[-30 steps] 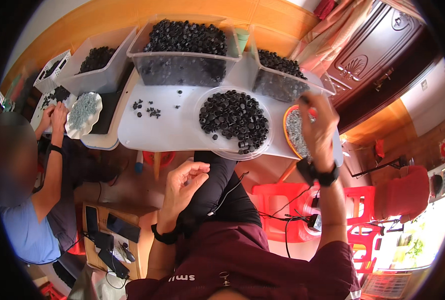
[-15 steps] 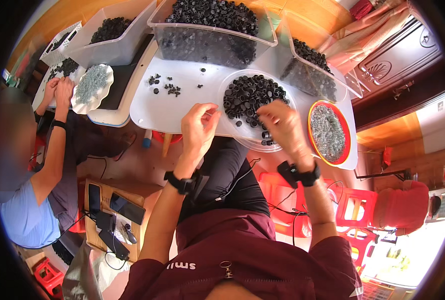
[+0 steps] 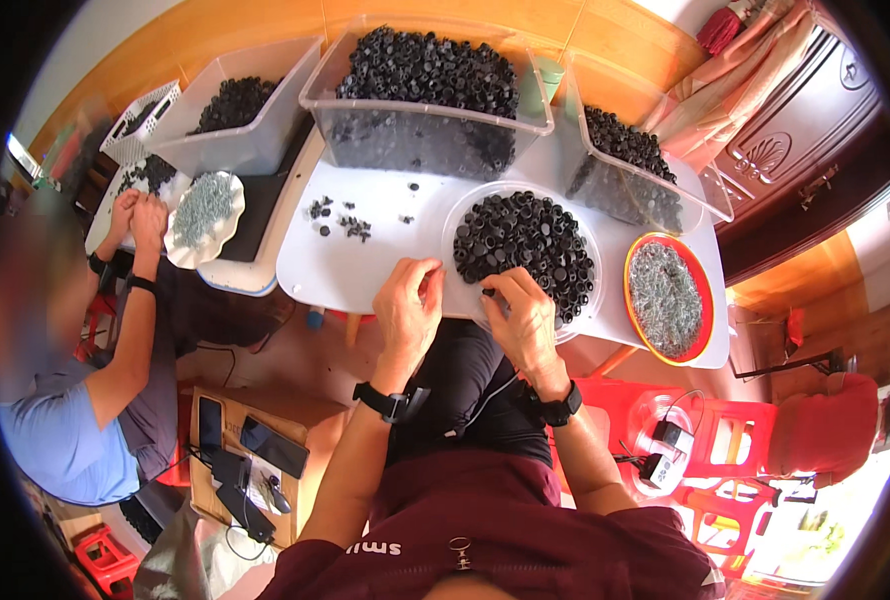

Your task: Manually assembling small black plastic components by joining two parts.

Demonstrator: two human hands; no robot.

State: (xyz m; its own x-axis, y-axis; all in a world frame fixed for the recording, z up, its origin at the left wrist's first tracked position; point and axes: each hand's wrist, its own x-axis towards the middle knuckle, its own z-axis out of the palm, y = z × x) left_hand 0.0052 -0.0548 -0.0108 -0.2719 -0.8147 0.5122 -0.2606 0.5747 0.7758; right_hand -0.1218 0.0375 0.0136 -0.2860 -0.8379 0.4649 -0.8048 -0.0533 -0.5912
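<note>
My left hand [image 3: 410, 305] rests at the near edge of the white table [image 3: 365, 275], its fingers pinched together; whether they hold anything is hidden. Beside it, my right hand [image 3: 525, 318] sits on the near rim of a clear round plate [image 3: 465, 215] heaped with small black caps [image 3: 525, 240]. Its thumb and fingers pinch one black cap [image 3: 487, 293]. To the right of the plate stands a red bowl [image 3: 707, 300] full of small grey metal pieces. Both wrists wear black watches.
Three clear tubs of black caps [image 3: 425, 90] [image 3: 630, 165] [image 3: 235, 110] line the table's far side, and loose caps [image 3: 340, 222] lie left of the plate. At left, a co-worker's hands [image 3: 135, 215] work beside a plate of grey pieces [image 3: 203, 210]. A wooden stool with phones [image 3: 255, 450] and red stools [image 3: 735, 450] stand below.
My right hand came back from the red bowl to the plate's near rim. My left hand rose from my lap to the table's edge, next to the right.
</note>
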